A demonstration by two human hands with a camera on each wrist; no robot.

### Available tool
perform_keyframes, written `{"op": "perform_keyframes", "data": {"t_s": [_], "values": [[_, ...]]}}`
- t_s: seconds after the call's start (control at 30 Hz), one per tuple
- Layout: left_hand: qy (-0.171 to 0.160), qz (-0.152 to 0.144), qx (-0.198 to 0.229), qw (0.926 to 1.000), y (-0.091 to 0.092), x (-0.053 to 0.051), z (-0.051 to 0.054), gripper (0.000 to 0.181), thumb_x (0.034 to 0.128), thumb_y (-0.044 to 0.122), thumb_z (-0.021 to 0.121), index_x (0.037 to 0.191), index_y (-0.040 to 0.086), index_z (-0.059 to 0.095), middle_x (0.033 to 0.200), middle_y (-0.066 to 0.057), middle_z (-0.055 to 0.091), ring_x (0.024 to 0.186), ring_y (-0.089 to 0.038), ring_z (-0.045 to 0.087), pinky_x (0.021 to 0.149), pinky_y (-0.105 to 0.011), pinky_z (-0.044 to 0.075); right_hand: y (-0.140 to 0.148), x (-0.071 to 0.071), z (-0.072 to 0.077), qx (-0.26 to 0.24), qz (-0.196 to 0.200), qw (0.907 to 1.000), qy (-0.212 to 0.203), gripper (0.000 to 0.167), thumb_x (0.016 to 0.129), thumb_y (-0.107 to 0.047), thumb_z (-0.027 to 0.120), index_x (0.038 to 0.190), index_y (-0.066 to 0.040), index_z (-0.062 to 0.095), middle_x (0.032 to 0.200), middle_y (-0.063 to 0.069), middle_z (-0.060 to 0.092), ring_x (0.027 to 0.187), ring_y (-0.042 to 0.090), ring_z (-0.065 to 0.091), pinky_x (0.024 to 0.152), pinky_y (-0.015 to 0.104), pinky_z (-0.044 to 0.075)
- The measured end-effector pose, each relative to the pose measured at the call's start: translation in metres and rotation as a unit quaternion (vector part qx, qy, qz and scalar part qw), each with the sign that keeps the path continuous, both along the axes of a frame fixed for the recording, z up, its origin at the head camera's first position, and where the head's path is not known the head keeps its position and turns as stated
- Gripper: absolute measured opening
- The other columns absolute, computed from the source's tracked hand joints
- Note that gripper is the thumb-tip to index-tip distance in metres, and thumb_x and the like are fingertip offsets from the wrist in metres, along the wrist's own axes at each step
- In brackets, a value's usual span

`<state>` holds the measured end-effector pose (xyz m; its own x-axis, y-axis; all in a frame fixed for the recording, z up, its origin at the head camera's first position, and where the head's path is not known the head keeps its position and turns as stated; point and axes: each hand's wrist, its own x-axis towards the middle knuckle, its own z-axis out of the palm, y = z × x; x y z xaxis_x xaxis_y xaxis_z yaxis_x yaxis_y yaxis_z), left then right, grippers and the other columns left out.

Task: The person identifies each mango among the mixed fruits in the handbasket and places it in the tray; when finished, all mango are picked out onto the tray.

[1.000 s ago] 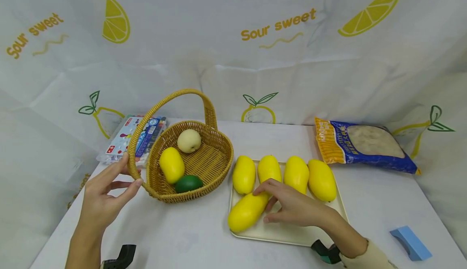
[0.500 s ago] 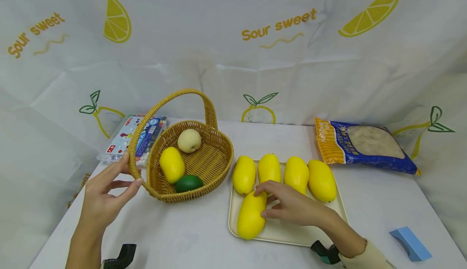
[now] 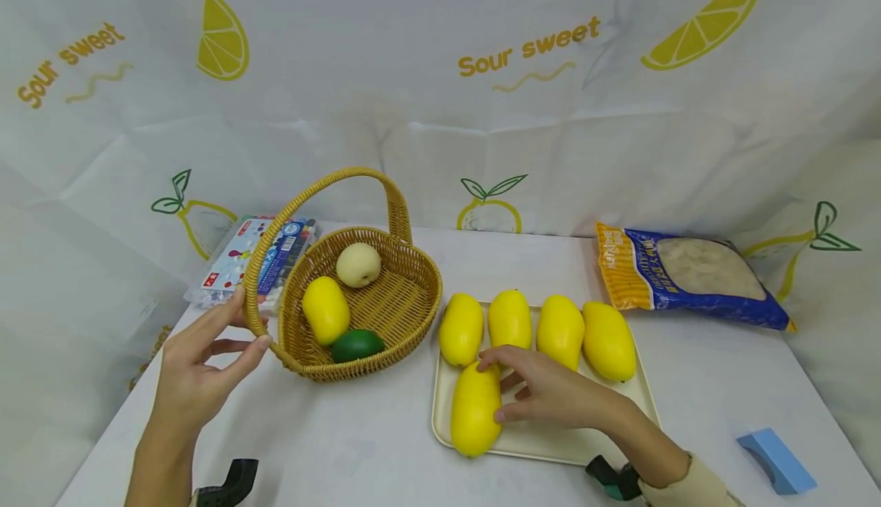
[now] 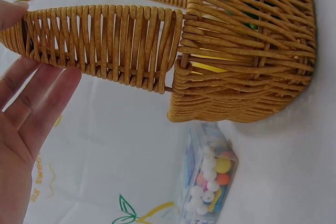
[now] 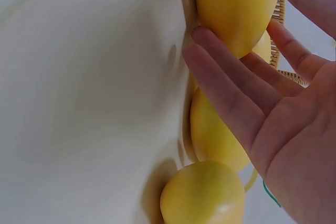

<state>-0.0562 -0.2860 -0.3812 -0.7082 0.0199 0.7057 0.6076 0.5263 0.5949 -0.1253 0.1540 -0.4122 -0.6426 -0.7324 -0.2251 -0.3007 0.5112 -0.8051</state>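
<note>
My left hand (image 3: pixel 199 369) pinches the handle (image 3: pixel 253 277) of a wicker basket (image 3: pixel 427 316) between thumb and fingers, also seen in the left wrist view. Inside the basket lie a yellow mango (image 3: pixel 326 310), a pale round pear (image 3: pixel 359 264) and a dark green oval fruit (image 3: pixel 357 346). To the right, a cream tray (image 3: pixel 551 443) bears several mangoes in a back row. Another mango (image 3: pixel 475 415) lies lengthwise at its front left, slightly over the rim. My right hand (image 3: pixel 551 392) touches it with index finger and thumb; in the right wrist view the other fingers (image 5: pixel 226 87) extend loosely beside it.
Behind the basket at left lies a clear box of colourful beads (image 4: pixel 210 182). A blue and orange bag (image 3: pixel 695 274) lies at the back right, and a light blue block (image 3: pixel 776 461) near the right edge. A printed white cloth hangs behind the table.
The front mango has turned from a slant to nearly lengthwise, its near end swinging right and toward the front rim under my right hand. My left hand and the basket look still.
</note>
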Motion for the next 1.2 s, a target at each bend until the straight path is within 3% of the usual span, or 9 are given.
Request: {"op": "perform_keyframes", "data": {"t_s": [0.2, 0.4, 0.53, 0.77, 0.93, 1.2], "values": [[-0.001, -0.002, 0.002, 1.0, 0.0, -0.001, 0.0, 0.071, 0.0737, -0.016, 0.079, 0.139, -0.01, 0.054, 0.114, 0.018, 0.072, 0.099, 0.004, 0.066, 0.074, -0.005, 0.057, 0.003, 0.001, 0.003, -0.006, 0.005, 1.0, -0.004, 0.06, 0.089, -0.033, 0.078, 0.14, -0.015, 0.053, 0.155, 0.014, 0.049, 0.115, 0.025, 0.069, 0.091, 0.03, 0.062], [0.001, -0.003, 0.001, 1.0, 0.001, 0.0, 0.0, 0.07, 0.0745, -0.015, 0.079, 0.139, -0.01, 0.054, 0.114, 0.018, 0.072, 0.099, 0.003, 0.066, 0.074, -0.005, 0.056, 0.005, 0.0, 0.015, 0.02, -0.007, 0.9993, 0.032, 0.068, 0.086, -0.039, 0.081, 0.144, -0.016, 0.053, 0.15, 0.007, 0.055, 0.108, 0.022, 0.072, 0.09, 0.032, 0.063], [0.003, -0.005, 0.001, 1.0, 0.0, -0.001, -0.001, 0.069, 0.0748, -0.015, 0.079, 0.139, -0.011, 0.054, 0.114, 0.017, 0.072, 0.099, 0.003, 0.066, 0.074, -0.005, 0.056, 0.007, -0.003, 0.025, 0.035, -0.017, 0.9986, 0.036, 0.066, 0.087, -0.039, 0.081, 0.143, -0.018, 0.054, 0.147, 0.005, 0.058, 0.105, 0.021, 0.073, 0.084, 0.026, 0.063], [-0.003, -0.001, 0.002, 1.0, 0.001, 0.0, 0.0, 0.072, 0.0725, -0.018, 0.078, 0.139, -0.01, 0.054, 0.115, 0.019, 0.072, 0.099, 0.004, 0.066, 0.074, -0.005, 0.056, 0.012, -0.013, 0.046, 0.081, -0.03, 0.9942, 0.064, 0.064, 0.087, -0.043, 0.079, 0.143, -0.023, 0.055, 0.142, 0.006, 0.061, 0.093, 0.005, 0.07, 0.075, 0.018, 0.058], [-0.001, -0.004, 0.003, 1.0, 0.001, 0.0, 0.0, 0.071, 0.0735, -0.017, 0.079, 0.139, -0.011, 0.054, 0.114, 0.019, 0.072, 0.099, 0.003, 0.066, 0.074, -0.005, 0.057, 0.01, -0.021, 0.054, 0.07, -0.026, 0.9917, 0.105, 0.063, 0.087, -0.042, 0.079, 0.142, -0.021, 0.056, 0.14, 0.006, 0.063, 0.101, 0.011, 0.07, 0.082, 0.029, 0.062], [0.001, -0.006, 0.003, 1.0, 0.0, -0.001, -0.001, 0.069, 0.0752, -0.015, 0.079, 0.14, -0.011, 0.054, 0.114, 0.019, 0.072, 0.1, 0.003, 0.066, 0.074, -0.005, 0.057, -0.009, -0.037, 0.061, 0.038, -0.01, 0.9902, 0.134, 0.06, 0.09, -0.034, 0.078, 0.143, -0.018, 0.056, 0.144, 0.006, 0.061, 0.119, 0.025, 0.067, 0.093, 0.043, 0.063]]}}
